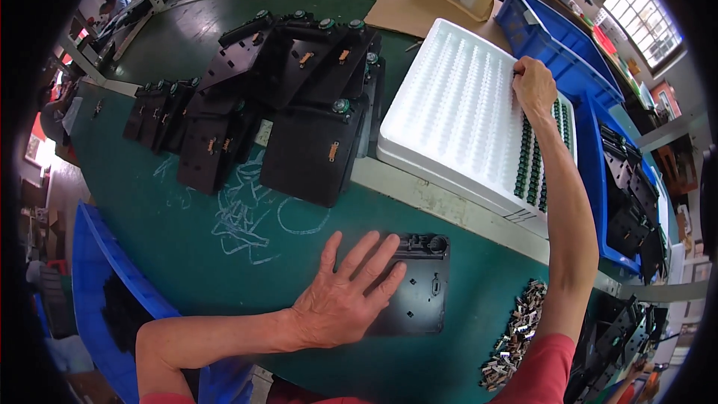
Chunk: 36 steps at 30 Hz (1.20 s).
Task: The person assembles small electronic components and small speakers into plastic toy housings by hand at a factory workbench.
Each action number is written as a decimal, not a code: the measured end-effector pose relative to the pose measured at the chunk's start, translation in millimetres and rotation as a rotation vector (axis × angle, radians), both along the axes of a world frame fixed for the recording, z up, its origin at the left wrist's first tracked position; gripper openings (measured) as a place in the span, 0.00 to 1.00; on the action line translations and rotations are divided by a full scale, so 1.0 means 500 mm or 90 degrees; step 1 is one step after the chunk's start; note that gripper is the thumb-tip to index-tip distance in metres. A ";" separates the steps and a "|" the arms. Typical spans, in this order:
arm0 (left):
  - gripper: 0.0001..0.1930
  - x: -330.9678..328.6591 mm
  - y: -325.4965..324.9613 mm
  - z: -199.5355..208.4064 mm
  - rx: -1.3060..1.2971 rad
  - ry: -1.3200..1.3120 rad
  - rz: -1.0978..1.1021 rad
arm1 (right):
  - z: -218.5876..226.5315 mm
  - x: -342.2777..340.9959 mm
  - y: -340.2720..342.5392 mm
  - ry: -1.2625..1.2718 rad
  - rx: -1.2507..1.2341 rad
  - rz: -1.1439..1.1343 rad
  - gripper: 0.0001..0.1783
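Black panel (421,301) lies lower centre of frame on green bench (194,262); left hand (340,304) over it, grip spread. Right hand (535,88), upper right, curled at white foam tray (449,97); cannot tell whether its grip pinches anything.

A red s/s top (342,401) is worn, plain fabric; R sleeve (550,368) stops approx. at elbow, L sleeve (167,399) shows only as a matching red sliver at btm edge. L forearm (224,335) & R forearm (566,209) bare, slim; L hand (338,307) & R hand (535,88) bare too, L w/ creased knuckles.
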State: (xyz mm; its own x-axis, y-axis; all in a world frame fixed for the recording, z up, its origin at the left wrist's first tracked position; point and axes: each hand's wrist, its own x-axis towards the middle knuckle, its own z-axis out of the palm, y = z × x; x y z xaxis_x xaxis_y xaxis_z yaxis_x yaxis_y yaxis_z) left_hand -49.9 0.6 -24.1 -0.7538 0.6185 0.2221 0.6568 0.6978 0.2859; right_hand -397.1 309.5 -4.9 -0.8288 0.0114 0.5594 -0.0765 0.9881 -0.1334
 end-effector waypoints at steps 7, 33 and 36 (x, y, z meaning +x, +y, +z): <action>0.26 -0.001 0.000 -0.004 -0.001 0.003 0.005 | 0.015 -0.013 -0.010 -0.058 -0.003 -0.061 0.08; 0.20 0.008 -0.011 -0.018 0.135 0.093 -0.123 | 0.128 0.538 -0.158 -0.358 -0.866 0.361 0.12; 0.17 0.007 -0.010 -0.017 0.150 0.128 -0.134 | 0.106 0.615 -0.161 -0.392 -0.896 0.349 0.13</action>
